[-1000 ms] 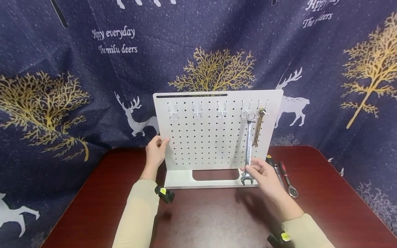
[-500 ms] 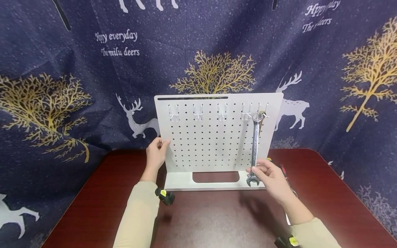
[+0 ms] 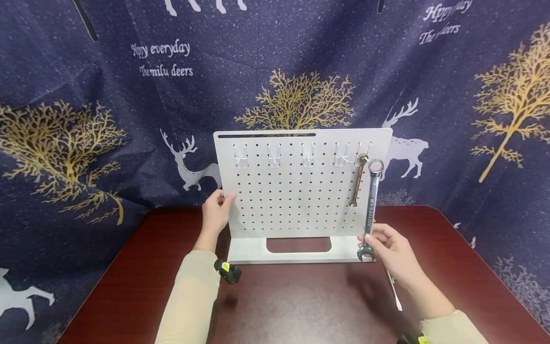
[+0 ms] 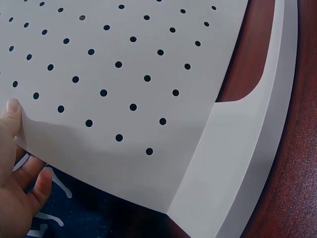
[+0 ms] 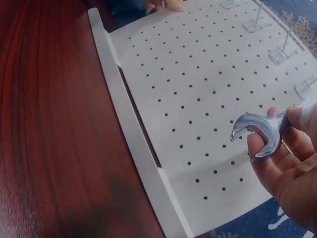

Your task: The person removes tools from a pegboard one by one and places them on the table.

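My left hand (image 3: 216, 215) pinches the left edge of the white pegboard (image 3: 283, 200), thumb in front and fingers behind, as the left wrist view also shows. In my right hand (image 3: 393, 251) is a large silver combination wrench (image 3: 371, 205), pinched near its lower, open-jaw end (image 5: 262, 131). It stands nearly upright, ring end up, in front of the board's right edge. Just left of it a smaller, brass-toned wrench (image 3: 357, 184) hangs from the rightmost hook.
Several white hooks (image 3: 308, 160) line the board's upper part. A metal tool tip (image 3: 394, 294) shows on the red-brown table (image 3: 275, 306) beneath my right wrist; the rest of it is hidden. A patterned dark blue cloth (image 3: 275, 57) hangs behind.
My right hand has carried the silver wrench rightward, past the hanging wrench, to the board's right edge. My left hand keeps its hold on the board.
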The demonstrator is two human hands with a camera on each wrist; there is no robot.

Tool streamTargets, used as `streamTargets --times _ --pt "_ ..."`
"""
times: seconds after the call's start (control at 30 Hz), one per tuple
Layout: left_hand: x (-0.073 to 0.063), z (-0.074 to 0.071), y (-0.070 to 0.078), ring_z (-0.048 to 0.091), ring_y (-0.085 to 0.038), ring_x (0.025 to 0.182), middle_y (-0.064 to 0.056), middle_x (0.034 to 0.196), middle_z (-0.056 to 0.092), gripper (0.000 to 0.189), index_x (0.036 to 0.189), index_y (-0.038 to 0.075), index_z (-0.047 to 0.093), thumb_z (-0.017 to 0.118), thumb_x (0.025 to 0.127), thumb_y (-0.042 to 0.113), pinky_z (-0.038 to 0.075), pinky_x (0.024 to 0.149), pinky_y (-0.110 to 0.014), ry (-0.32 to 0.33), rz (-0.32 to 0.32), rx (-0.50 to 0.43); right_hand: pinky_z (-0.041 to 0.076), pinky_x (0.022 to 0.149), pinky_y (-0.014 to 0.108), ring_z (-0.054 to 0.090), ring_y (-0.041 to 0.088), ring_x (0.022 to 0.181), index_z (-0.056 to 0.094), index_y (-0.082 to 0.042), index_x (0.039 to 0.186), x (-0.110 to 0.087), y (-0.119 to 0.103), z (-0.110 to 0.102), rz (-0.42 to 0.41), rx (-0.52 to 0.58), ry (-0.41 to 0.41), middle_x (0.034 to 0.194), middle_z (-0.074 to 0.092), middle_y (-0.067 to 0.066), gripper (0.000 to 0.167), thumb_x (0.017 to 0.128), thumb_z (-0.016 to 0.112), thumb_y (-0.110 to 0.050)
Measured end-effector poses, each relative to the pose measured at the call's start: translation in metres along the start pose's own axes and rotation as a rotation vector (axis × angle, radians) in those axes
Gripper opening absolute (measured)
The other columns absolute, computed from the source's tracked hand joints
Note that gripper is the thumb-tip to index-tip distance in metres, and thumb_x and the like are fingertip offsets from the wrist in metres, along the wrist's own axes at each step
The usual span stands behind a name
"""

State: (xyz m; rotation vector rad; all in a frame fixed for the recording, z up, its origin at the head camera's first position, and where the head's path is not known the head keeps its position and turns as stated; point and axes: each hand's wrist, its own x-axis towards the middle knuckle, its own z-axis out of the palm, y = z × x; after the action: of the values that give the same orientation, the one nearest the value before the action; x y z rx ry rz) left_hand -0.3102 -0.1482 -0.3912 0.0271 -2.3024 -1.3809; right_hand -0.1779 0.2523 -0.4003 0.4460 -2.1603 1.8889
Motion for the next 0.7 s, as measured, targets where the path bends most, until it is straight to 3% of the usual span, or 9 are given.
streamTargets --times 0.2,0.37,0.57,0.7 --pt "0.001 -0.002 0.000 0.043 -0.019 0.067 -0.006 0.068 0.049 0.025 0.087 0.005 0.054 0.063 0.091 0.027 0.036 0.058 -0.027 -0.003 0.011 0.002 0.057 0.060 0.029 0.068 0.005 0.079 0.057 -0.011 0.109 -0.006 0.003 -0.008 0.020 0.052 -0.004 0.089 0.072 -0.008 0.021 0.093 0.053 0.002" --pt "0.000 -0.002 0.001 0.042 -0.020 0.064 -0.006 0.067 0.048 0.025 0.086 0.005 0.053 0.064 0.091 0.027 0.035 0.056 -0.027 0.006 0.011 0.001 0.056 0.056 0.029 0.066 0.008 0.070 0.056 -0.014 0.109 -0.010 0.006 -0.018 0.056 0.017 0.011 0.088 0.071 -0.006 0.021 0.094 0.054 0.000" --pt "0.000 -0.001 0.000 0.043 -0.019 0.067 -0.008 0.070 0.052 0.026 0.088 0.005 0.055 0.063 0.091 0.029 0.036 0.058 -0.027 -0.009 -0.007 0.005 0.055 0.053 0.026 0.069 0.009 0.074 0.051 -0.014 0.110 -0.017 0.015 -0.032 0.064 0.049 -0.007 0.092 0.071 -0.008 0.020 0.096 0.049 0.000" --pt "0.001 0.000 0.001 0.043 -0.019 0.066 -0.008 0.070 0.052 0.026 0.087 0.005 0.054 0.063 0.091 0.028 0.036 0.057 -0.027 -0.005 -0.006 0.013 0.054 0.052 0.025 0.068 0.005 0.073 0.051 -0.018 0.109 -0.022 0.017 -0.042 0.077 -0.034 0.016 0.091 0.070 -0.012 0.021 0.097 0.048 -0.001"
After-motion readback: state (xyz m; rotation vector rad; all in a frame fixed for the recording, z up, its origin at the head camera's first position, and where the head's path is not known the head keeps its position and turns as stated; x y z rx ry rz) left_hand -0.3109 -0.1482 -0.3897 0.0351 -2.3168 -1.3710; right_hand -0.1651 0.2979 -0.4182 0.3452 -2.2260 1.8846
